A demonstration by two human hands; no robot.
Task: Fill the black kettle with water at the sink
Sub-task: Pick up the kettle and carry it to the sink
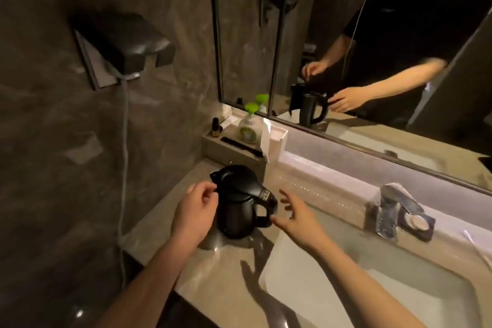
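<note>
The black kettle [239, 202] stands upright on the stone counter [213, 269], left of the sink [399, 293], with its lid down and its handle turned to the right. My left hand [194, 210] is at the kettle's left side, fingers curled near the spout and lid edge; whether it grips is unclear. My right hand [298, 216] hovers just right of the handle, fingers spread, its thumb tip close to the handle and holding nothing. The chrome faucet [391, 200] sits at the back of the sink.
A tray with a green-capped soap bottle [249, 125], a small dark bottle [216, 128] and a white box [274, 141] stands behind the kettle. A wall-mounted dark holder [125, 42] with a hanging cord is on the left. A mirror [372, 48] spans the back wall. A wrapped packet [415, 221] lies beside the faucet.
</note>
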